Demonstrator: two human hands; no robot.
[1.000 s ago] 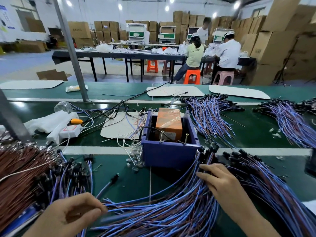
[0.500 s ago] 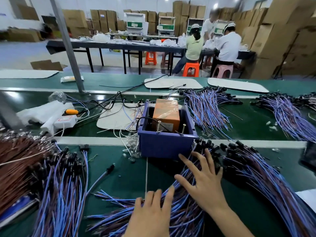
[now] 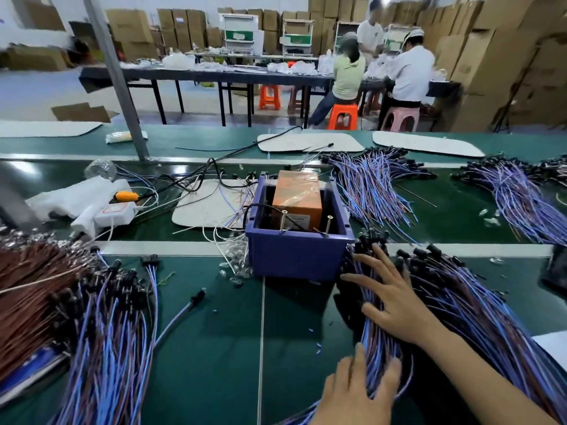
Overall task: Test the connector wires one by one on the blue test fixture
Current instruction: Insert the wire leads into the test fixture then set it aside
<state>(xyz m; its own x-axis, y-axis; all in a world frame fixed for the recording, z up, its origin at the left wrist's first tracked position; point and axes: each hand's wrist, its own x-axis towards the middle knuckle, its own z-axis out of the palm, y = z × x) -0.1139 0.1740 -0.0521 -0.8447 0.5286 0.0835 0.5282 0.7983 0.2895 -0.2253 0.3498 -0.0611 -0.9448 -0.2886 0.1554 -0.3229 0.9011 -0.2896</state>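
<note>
Many connector wires (image 3: 466, 305) on green bench (image 3: 211, 348), stacked cardboard boxes (image 3: 497, 56), workers (image 3: 409, 72) behind

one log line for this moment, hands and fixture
left hand: flat on wire bundle | right hand: spread on same bundle, beside blue test fixture | held: nothing | fixture: untouched

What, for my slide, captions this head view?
Left hand and right hand rest on connector wires beside blue fixture.
</note>
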